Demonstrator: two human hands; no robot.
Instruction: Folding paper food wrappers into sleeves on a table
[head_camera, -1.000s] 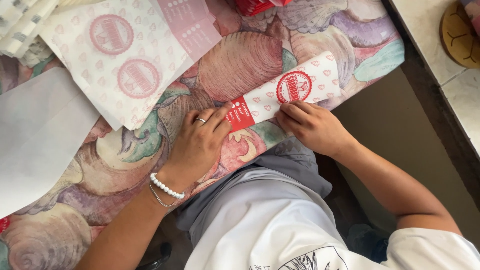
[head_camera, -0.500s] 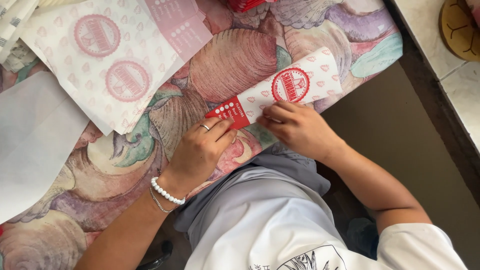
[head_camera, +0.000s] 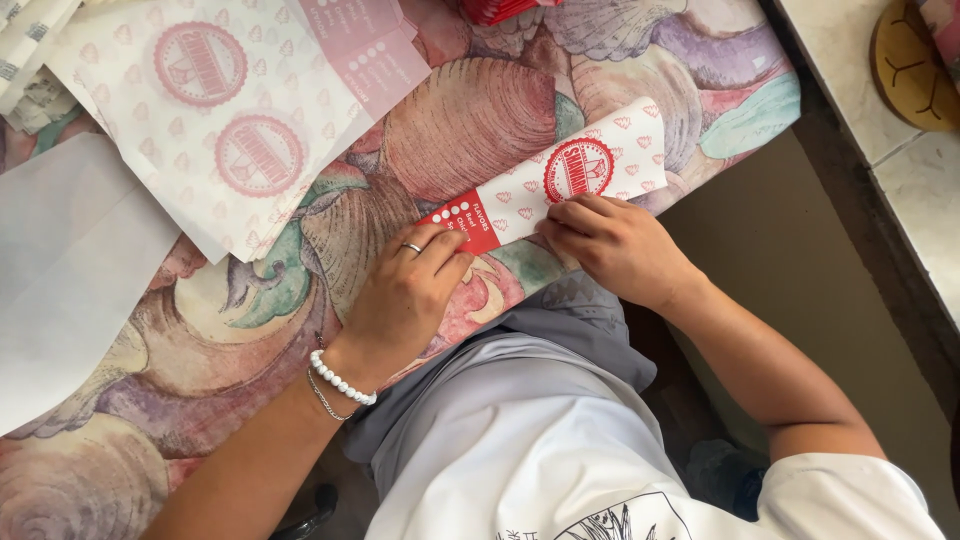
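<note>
On the shell-print cloth (head_camera: 470, 120), both hands' grips (head_camera: 405, 295) (head_camera: 615, 245) press a folded paper wrapper (head_camera: 560, 185) flat.

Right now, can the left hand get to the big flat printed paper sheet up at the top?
Probably yes. The left hand rests on the folded paper strip, and only bare shell-patterned cloth lies between it and the big printed sheet. It would have to let go of the strip first.

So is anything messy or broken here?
Nothing looks broken or spilled. The left hand and right hand press a folded paper bag that lies slanted on the shell-print cloth. The flat printed sheets above overlap loosely, slightly untidy.
</note>
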